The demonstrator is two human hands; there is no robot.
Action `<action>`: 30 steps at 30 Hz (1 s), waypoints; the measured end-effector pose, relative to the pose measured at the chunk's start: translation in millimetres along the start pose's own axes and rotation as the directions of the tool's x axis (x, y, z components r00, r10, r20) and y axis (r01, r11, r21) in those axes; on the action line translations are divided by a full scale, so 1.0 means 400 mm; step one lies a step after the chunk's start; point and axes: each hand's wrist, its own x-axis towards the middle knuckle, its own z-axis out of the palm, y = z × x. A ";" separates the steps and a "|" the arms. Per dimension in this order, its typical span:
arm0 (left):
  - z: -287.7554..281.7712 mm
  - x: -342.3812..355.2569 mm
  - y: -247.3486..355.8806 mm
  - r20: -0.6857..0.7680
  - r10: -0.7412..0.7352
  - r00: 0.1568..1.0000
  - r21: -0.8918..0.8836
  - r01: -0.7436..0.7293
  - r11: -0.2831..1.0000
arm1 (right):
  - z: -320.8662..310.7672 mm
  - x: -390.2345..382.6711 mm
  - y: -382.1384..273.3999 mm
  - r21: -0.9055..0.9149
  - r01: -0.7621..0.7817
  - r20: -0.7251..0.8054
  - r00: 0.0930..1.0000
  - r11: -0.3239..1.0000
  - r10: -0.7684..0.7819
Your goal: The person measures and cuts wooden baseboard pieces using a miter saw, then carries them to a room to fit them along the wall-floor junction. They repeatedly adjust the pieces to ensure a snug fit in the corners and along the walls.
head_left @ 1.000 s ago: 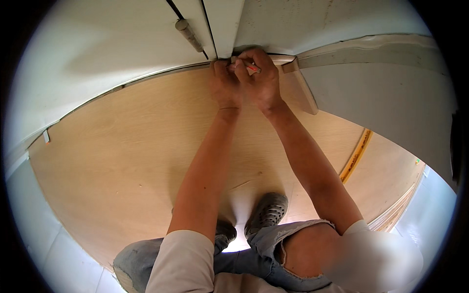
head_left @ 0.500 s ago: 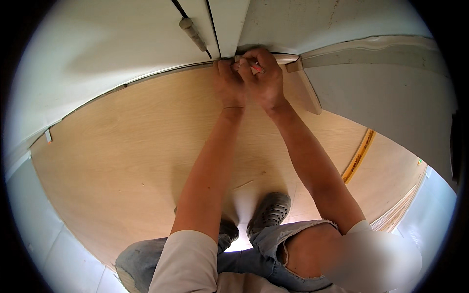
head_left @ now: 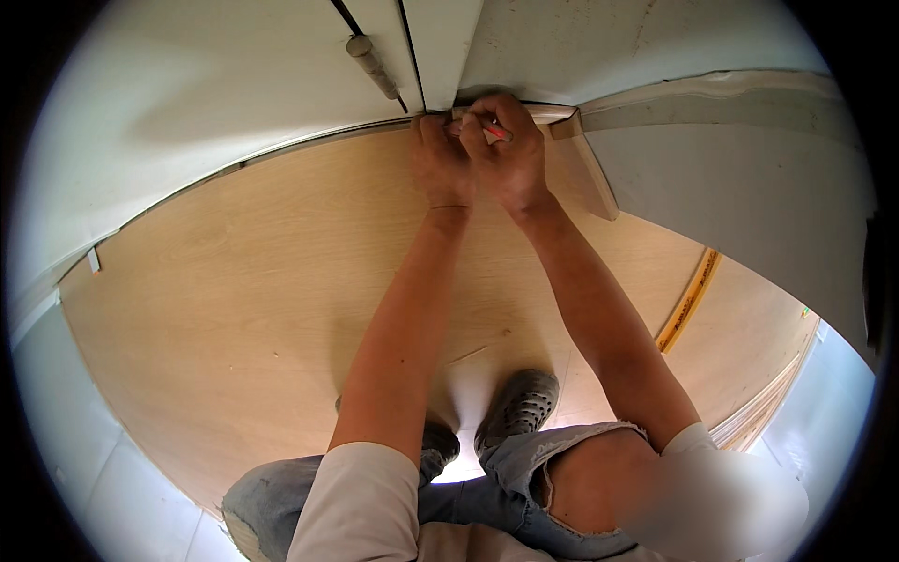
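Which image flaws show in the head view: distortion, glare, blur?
All head view: fisheye curves the upper edge of the wooden board, corners go black; white glare between the shoes; smooth blurred patch at lower right; slim red item in the right hand too small to identify.

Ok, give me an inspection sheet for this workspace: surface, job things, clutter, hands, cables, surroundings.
Surface: pale wood board, thin sliver on it.
Job things: slim reddish stick, partly hidden.
Clutter: yellow strip with dark markings, at the right.
Hands: right hand has its fingers around the reddish stick; left hand is close beside it, its hold unclear.
Cables: nothing seen.
Surroundings: white panel with cylindrical fitting; grey panel at right.
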 end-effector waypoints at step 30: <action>-0.011 -0.002 0.010 0.016 -0.024 1.000 -0.003 0.024 1.000 | 0.000 0.003 0.009 -0.059 0.034 0.034 0.999 0.998 -0.032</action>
